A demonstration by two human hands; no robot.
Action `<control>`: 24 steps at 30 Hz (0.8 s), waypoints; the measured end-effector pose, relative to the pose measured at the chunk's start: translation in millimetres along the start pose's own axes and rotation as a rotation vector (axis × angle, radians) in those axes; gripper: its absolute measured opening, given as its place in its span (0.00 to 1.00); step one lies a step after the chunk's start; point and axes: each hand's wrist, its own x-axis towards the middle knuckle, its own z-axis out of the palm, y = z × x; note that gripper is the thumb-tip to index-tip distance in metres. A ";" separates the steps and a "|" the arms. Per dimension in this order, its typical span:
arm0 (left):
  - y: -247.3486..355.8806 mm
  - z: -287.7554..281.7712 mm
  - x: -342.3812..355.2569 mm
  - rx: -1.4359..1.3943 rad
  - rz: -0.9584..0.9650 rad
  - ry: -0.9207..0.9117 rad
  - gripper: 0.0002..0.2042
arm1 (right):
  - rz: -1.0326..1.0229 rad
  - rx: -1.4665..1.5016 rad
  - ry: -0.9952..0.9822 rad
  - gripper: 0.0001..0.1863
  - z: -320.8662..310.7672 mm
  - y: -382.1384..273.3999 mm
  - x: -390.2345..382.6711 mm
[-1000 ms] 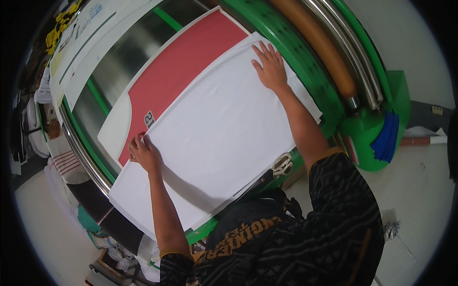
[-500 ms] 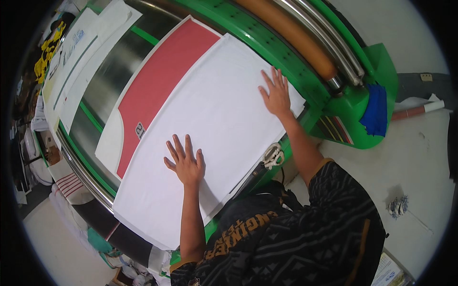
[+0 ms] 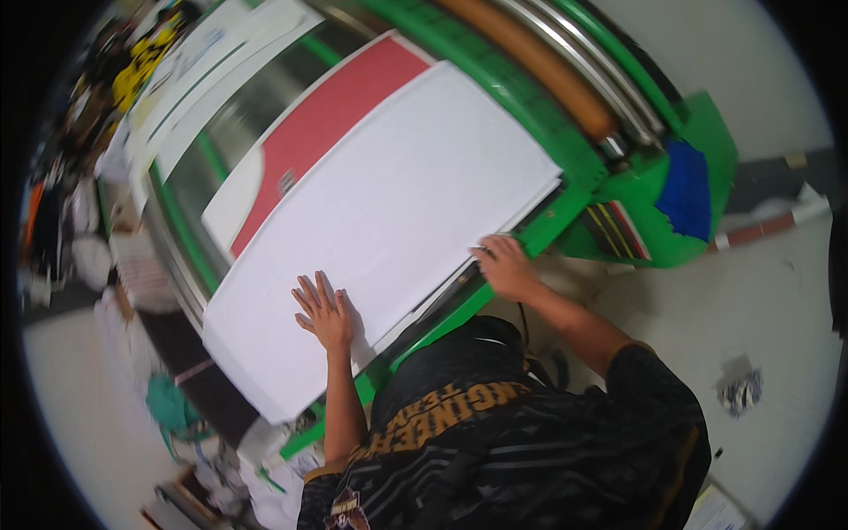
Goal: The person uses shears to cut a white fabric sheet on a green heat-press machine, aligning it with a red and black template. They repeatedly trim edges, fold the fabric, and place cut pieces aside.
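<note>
My left hand (image 3: 325, 320) is resting, fingers spread wide, on the white sheet (image 3: 402, 190) lying across the green machine (image 3: 526, 78). My right hand (image 3: 505, 265) is curling over the scissors (image 3: 459, 282); I cannot tell whether it's gripping.

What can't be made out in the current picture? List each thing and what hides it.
All in the head view:
- Anything in the grasp of the right hand: its own back and fingers hide it.
- How far the red panel reaches: the white sheet covers its near side.
- The small grey mark on that panel: blurred.
- The orange roller's far end: cut off by the top edge.
</note>
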 end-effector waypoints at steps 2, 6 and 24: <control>-48.6 6.3 -33.8 -0.019 -0.152 0.054 0.35 | 0.027 0.049 0.053 0.27 1.4 -0.7 -27.9; -130.2 11.6 -101.5 -0.040 -0.374 0.121 0.37 | 0.059 0.054 -0.071 0.26 -19.7 2.9 -29.2; -278.5 -40.9 -172.0 -0.282 0.311 0.023 0.28 | 0.634 0.730 -0.536 0.52 -31.5 -136.6 -128.0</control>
